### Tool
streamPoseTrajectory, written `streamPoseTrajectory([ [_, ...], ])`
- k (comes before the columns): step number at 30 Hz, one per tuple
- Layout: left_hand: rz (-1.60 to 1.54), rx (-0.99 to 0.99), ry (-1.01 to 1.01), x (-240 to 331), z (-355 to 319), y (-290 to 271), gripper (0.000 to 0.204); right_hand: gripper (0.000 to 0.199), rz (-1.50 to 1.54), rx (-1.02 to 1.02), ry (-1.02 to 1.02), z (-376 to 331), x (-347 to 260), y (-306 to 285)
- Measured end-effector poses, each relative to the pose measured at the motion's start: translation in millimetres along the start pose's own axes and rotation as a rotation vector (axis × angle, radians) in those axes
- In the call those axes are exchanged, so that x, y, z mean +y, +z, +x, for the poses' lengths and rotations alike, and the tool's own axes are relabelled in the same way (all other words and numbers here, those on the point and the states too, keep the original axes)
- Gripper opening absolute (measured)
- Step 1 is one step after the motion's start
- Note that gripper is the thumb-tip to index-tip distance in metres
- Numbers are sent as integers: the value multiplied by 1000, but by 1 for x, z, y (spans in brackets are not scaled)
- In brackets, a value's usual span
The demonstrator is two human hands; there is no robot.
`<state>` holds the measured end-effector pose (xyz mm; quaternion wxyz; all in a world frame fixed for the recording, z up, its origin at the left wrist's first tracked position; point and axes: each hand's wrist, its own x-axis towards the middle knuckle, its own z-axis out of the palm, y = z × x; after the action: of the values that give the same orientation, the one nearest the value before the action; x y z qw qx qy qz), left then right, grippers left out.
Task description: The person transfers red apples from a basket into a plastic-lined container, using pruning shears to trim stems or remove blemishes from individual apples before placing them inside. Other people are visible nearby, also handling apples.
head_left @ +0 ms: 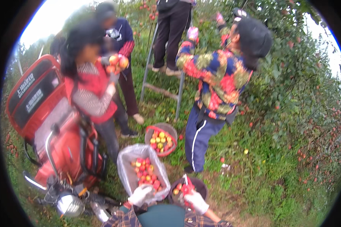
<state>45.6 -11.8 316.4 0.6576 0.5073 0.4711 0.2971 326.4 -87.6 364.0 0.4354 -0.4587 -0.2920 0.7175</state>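
Red tool [187,186] was in the right hand [196,201], white-gloved, fingers closed around it. Pale narrow tip pointed up and away from the body; too blurred to call the exact kind. Tool sat over the dark bucket [204,187], which had a few apples [176,190] visible on its left side.

Left hand [142,194], also white-gloved, was at the near end of the lined crate [125,165]. Couldn't tell whether its fingers were spread or curled on something, nor whether it touched the liner. Crate was just left of the dark bucket, pale plastic liner folded over the rim, red apples [145,171] heaped inside, a few yellowish.

Beyond the crate: red-rimmed bucket [172,130], holding mixed red and yellow-green apples [160,141].

Further out, left: person in a red vest [98,99] held several apples [116,63] at chest height; another person in a dark top [124,34] stood just behind. Red three-wheeler [61,142] was parked at far left, headlamp [71,205] toward the camera.

Ahead: a person in dark trousers [173,32] stood on a stepladder [148,62]. Right of it, a person in a floral jacket [216,72] had both arms raised toward the apple trees [291,72]. Grass [267,166] underfoot, a few loose apples on it.
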Motion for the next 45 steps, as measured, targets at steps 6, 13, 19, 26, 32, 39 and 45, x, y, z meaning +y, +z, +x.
streamPoseTrajectory([
  [6,-319,-1,-263,42,10,40,34,33,-140,-105,-9,4,19,-10],
  [13,-201,-108,-260,31,30,50,39,50,-425,-18,-248,23,51,-52],
  [19,-60,-338,-371,22,49,67,39,51,-387,26,-268,29,26,-36],
  [26,145,-278,156,-111,123,41,36,52,-648,3,-305,58,-11,5],
  [32,120,-332,-75,-19,62,16,40,54,-738,-30,-298,62,-18,20],
  [39,-34,-200,-267,36,24,18,36,58,-789,-101,-369,47,7,15],
  [45,9,-201,-115,8,29,-13,30,61,-748,-134,-170,31,-26,49],
])
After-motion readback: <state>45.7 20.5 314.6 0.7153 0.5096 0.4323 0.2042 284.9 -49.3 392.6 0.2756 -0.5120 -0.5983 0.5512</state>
